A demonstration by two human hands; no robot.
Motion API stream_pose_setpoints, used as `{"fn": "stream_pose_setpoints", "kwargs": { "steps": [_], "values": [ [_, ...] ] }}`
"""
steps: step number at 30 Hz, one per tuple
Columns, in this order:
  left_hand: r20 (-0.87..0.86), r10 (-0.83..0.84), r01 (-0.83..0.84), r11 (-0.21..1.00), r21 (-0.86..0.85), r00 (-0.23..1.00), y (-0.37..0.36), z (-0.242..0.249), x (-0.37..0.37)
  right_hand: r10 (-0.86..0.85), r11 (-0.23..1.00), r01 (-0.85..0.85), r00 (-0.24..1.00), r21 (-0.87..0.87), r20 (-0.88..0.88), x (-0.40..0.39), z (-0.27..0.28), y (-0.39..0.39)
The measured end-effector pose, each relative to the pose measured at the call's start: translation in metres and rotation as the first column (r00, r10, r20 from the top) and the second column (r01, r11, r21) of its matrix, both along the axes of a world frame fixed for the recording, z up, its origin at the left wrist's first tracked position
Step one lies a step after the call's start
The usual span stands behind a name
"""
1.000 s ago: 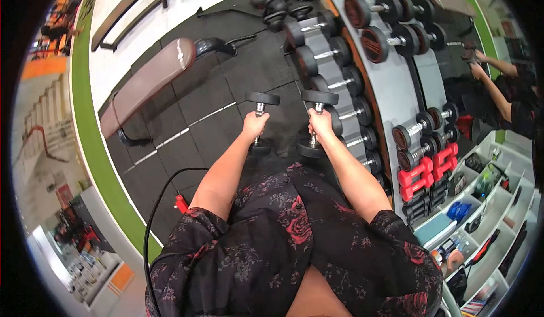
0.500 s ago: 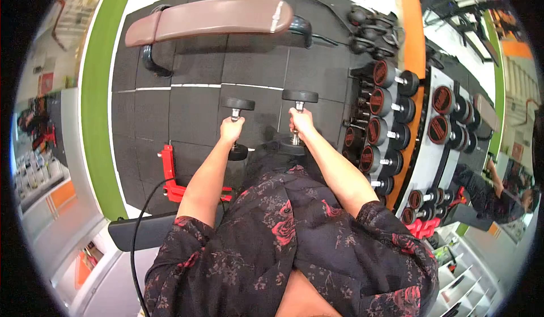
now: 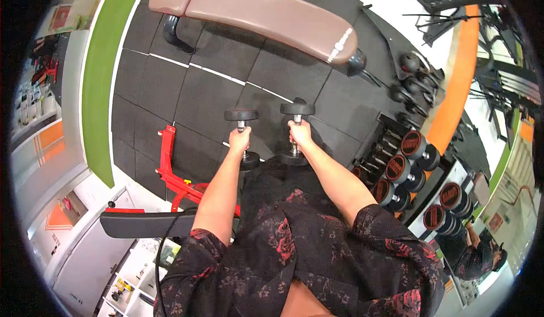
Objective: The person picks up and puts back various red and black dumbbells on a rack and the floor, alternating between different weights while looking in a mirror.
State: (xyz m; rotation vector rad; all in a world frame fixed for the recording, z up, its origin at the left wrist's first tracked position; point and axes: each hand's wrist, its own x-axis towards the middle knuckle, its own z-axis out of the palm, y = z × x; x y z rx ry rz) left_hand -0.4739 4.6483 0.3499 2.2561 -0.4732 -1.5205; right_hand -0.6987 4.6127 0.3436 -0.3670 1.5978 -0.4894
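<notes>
My left hand (image 3: 240, 140) is wrapped round the silver handle of a dumbbell (image 3: 241, 114) with black round heads. My right hand (image 3: 300, 132) grips a matching dumbbell (image 3: 297, 109) alongside, a gap apart from the first. Both arms reach forward, and each dumbbell has one head beyond the hand and the other nearer my body. The fingers partly cover the handles. Below them lies the dark tiled floor (image 3: 209, 96).
A brown padded bench (image 3: 266, 13) stands ahead. To the right, a rack holds several dumbbells (image 3: 398, 168) before a mirror, with kettlebells (image 3: 416, 84) farther off. On the left are a red metal frame (image 3: 167, 152) and a black pad (image 3: 144, 224).
The view has turned, so the bench now slants and sits farther right, and the rack appears lower. Both hands keep hold of their dumbbells, which show slightly lower in view.
</notes>
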Motion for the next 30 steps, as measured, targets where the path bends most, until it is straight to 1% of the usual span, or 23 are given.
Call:
{"fn": "stream_pose_setpoints", "kwargs": {
  "steps": [2, 3, 5, 6, 8, 9, 10, 12, 13, 15, 16, 18, 19, 20, 21, 22, 24, 27, 30],
  "values": [
    [0.002, 0.03, -0.03, 1.0, 0.007, 1.0, -0.025, -0.028, 0.004, 0.044, 0.999, -0.044, 0.999, 0.007, -0.028, 0.006, -0.032, -0.029],
    [-0.017, 0.066, -0.066, 0.998, -0.016, 0.998, -0.038, -0.045, 0.007, 0.05, 0.999, -0.05, 0.998, 0.017, -0.032, 0.009, -0.045, -0.046],
    [-0.064, 0.13, -0.133, 0.99, -0.04, 0.989, -0.056, -0.085, 0.013, 0.071, 0.997, -0.073, 0.996, -0.022, -0.06, 0.017, -0.069, -0.073],
    [-0.075, 0.138, -0.141, 0.99, -0.029, 0.988, -0.065, -0.11, 0.014, 0.1, 0.994, -0.105, 0.987, -0.029, -0.126, 0.02, -0.095, -0.08],
    [-0.004, 0.111, -0.111, 0.993, -0.041, 0.994, -0.08, -0.156, 0.021, 0.11, 0.993, -0.115, 0.984, -0.032, -0.138, 0.027, -0.132, -0.102],
    [-0.002, 0.103, -0.103, 0.993, -0.052, 0.995, -0.09, -0.173, 0.022, 0.119, 0.991, -0.127, 0.98, -0.042, -0.159, 0.029, -0.164, -0.106],
    [0.048, 0.074, -0.073, 0.997, -0.017, 0.996, -0.096, -0.203, 0.026, 0.141, 0.978, -0.174, 0.959, -0.117, -0.247, 0.029, -0.221, -0.101],
    [0.107, 0.015, -0.019, 0.999, 0.04, 0.994, -0.104, -0.268, 0.035, 0.173, 0.981, -0.191, 0.946, -0.044, -0.273, 0.036, -0.275, -0.111],
    [0.096, 0.009, -0.014, 0.998, 0.053, 0.995, -0.104, -0.303, 0.04, 0.172, 0.982, -0.187, 0.944, -0.029, -0.281, 0.041, -0.297, -0.114],
    [0.162, -0.078, 0.081, 0.997, -0.01, 0.984, -0.103, -0.37, 0.046, 0.142, 0.987, -0.157, 0.948, -0.034, -0.283, 0.048, -0.34, -0.121],
    [0.127, -0.078, 0.071, 0.996, 0.057, 0.989, -0.107, -0.392, 0.049, 0.151, 0.987, -0.161, 0.946, -0.009, -0.287, 0.051, -0.359, -0.123],
    [0.177, -0.136, 0.131, 0.991, 0.035, 0.975, -0.113, -0.43, 0.05, 0.099, 0.995, -0.088, 0.952, 0.048, -0.29, 0.054, -0.398, -0.127],
    [0.171, -0.14, 0.132, 0.99, 0.055, 0.975, -0.114, -0.45, 0.051, 0.103, 0.995, -0.094, 0.946, 0.046, -0.307, 0.054, -0.422, -0.125],
    [0.178, -0.16, 0.156, 0.987, 0.035, 0.971, -0.116, -0.469, 0.052, 0.108, 0.994, -0.101, 0.941, 0.038, -0.322, 0.055, -0.445, -0.127],
    [0.182, -0.181, 0.18, 0.983, 0.019, 0.967, -0.115, -0.483, 0.052, 0.164, 0.982, -0.187, 0.882, -0.009, -0.443, 0.05, -0.491, -0.117],
    [0.176, -0.184, 0.18, 0.983, 0.037, 0.967, -0.119, -0.49, 0.05, 0.18, 0.983, -0.178, 0.874, 0.047, -0.452, 0.052, -0.501, -0.12],
    [0.256, -0.246, 0.251, 0.968, 0.013, 0.935, -0.13, -0.496, 0.046, 0.138, 0.99, -0.124, 0.901, 0.061, -0.411, 0.053, -0.519, -0.119],
    [0.192, -0.234, 0.237, 0.971, 0.009, 0.953, -0.135, -0.52, 0.043, 0.127, 0.991, -0.096, 0.904, 0.096, -0.408, 0.053, -0.542, -0.113],
    [0.213, -0.223, 0.227, 0.974, 0.004, 0.951, -0.136, -0.534, 0.038, 0.094, 0.994, -0.063, 0.922, 0.094, -0.377, 0.055, -0.559, -0.103]
  ]
}}
